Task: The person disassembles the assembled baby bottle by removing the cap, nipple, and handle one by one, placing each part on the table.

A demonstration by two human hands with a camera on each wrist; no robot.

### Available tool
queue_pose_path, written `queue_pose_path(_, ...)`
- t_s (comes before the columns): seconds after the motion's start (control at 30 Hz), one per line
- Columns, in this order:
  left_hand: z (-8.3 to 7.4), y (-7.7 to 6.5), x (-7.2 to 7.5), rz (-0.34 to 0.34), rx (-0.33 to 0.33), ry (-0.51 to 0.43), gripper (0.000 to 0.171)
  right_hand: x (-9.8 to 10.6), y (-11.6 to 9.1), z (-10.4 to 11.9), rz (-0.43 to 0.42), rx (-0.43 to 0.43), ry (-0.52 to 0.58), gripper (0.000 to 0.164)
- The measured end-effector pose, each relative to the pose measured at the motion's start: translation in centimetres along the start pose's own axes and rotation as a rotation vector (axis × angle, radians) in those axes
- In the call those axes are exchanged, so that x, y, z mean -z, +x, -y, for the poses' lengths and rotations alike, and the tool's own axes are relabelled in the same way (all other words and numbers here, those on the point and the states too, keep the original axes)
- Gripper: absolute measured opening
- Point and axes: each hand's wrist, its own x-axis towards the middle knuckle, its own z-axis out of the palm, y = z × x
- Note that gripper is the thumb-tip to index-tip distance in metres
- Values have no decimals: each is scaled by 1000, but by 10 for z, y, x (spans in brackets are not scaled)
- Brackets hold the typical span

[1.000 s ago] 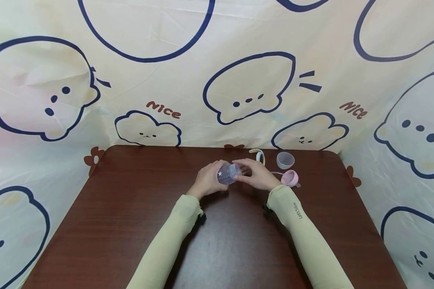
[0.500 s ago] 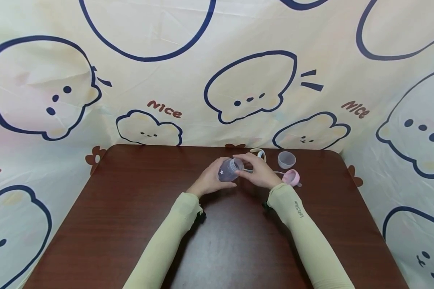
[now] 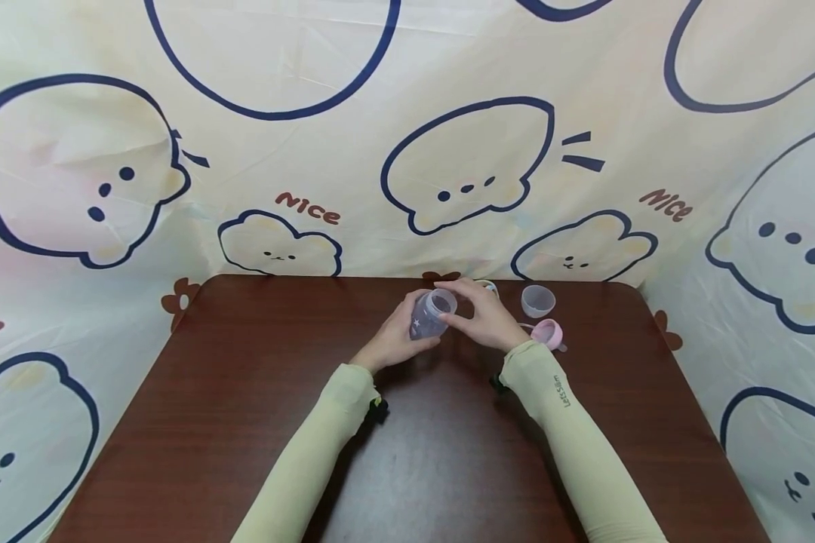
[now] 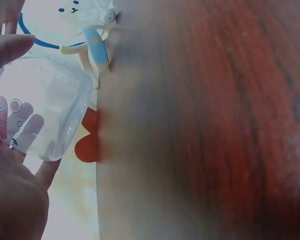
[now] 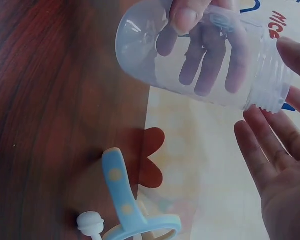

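A clear, uncapped baby bottle (image 3: 424,323) with a white star print is held above the table, tilted, its open mouth up and to the right. My left hand (image 3: 390,341) grips its body; the fingers show through the clear wall (image 5: 135,47) in the right wrist view. At the threaded neck (image 5: 270,75), the thumb and index finger of my right hand (image 3: 484,320) pinch the rim, while its other fingers stand extended. Behind my right hand is a blue and cream handle ring (image 5: 122,192), mostly hidden in the head view.
A pink lid (image 3: 546,332) with a straw lies right of my right hand. Behind it stands a small clear cup (image 3: 538,302). A white straw weight (image 5: 90,222) lies beside the handle ring. The brown table (image 3: 407,467) ends at a patterned cloth wall (image 3: 353,166).
The bottle has turned from pointing right to a more upright tilt, its mouth now facing up. My right hand has shifted slightly up with the rim, covering more of the handle ring.
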Motion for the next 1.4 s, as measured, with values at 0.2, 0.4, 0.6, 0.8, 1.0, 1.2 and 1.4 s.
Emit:
queue_pose_path(0.2,-1,-1,-4,1,42,-63,90,1,1,3,-4,-11,-14,62)
queue_pose_path(0.4,-1,0,-6,-28,22,-47,90,1,1,4,-18,-7,-25,62)
queue_pose_path(0.6,0,2,-5,-89,-16,17,88,-2,5,4,-30,-14,-19,61)
queue_pose_path(0.8,2,3,-8,-107,-7,38,87,-3,6,4,-42,-23,-28,62)
queue_pose_path(1.0,1,4,-11,-108,23,16,87,-4,6,2,-52,-24,-27,60)
queue_pose_path(1.2,4,5,-15,-101,17,6,88,-6,5,-1,-59,-39,-38,60)
queue_pose_path(1.4,6,6,-18,-95,28,0,87,-8,4,-4,-72,-31,-57,59)
